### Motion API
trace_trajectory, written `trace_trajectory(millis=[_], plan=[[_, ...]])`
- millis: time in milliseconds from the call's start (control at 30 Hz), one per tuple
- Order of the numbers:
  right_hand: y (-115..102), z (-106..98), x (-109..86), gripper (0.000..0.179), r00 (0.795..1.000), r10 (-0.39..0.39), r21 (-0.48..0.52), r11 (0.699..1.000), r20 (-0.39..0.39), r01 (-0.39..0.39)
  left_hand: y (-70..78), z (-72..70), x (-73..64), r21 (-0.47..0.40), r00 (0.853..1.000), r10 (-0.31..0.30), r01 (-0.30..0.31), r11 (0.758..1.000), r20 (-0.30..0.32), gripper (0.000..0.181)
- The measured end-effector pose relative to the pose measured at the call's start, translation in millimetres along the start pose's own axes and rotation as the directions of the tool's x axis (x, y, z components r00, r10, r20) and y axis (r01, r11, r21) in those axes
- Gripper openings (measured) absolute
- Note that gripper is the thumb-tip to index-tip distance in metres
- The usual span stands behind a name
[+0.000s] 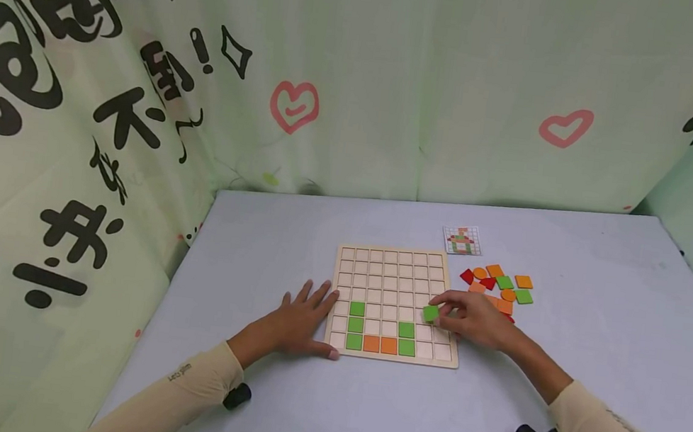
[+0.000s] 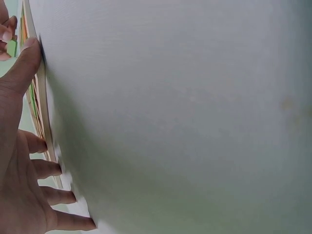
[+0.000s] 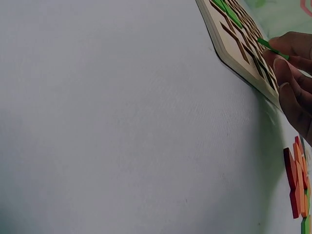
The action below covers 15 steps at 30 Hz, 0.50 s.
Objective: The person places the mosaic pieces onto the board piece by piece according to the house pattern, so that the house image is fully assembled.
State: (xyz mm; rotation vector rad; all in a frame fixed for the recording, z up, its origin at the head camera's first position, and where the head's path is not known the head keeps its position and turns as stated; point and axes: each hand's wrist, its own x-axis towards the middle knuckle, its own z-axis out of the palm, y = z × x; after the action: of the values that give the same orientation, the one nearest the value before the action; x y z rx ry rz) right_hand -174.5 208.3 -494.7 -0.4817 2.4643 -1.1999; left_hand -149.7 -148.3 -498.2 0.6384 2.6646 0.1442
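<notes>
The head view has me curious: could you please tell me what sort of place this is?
Probably a small curtained-off booth for tabletop activities: printed curtains hang behind a pale table, which holds a wooden grid board and loose coloured tiles.

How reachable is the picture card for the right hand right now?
Probably yes: the picture card lies uncovered near the far right corner of the board. The right hand pinches a green tile, though, so may need to set that down first.
</notes>
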Motion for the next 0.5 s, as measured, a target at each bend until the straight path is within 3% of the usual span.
trace_trajectory(millis=[500], plan=[[-4.2,12.2,13.4,0.028,1.0,-0.004,0.023,1.0,-0.007,0.004,-0.5,2.9,2.0,0.025,1.0,-0.002,0.002,1.0,-0.006,0.114]])
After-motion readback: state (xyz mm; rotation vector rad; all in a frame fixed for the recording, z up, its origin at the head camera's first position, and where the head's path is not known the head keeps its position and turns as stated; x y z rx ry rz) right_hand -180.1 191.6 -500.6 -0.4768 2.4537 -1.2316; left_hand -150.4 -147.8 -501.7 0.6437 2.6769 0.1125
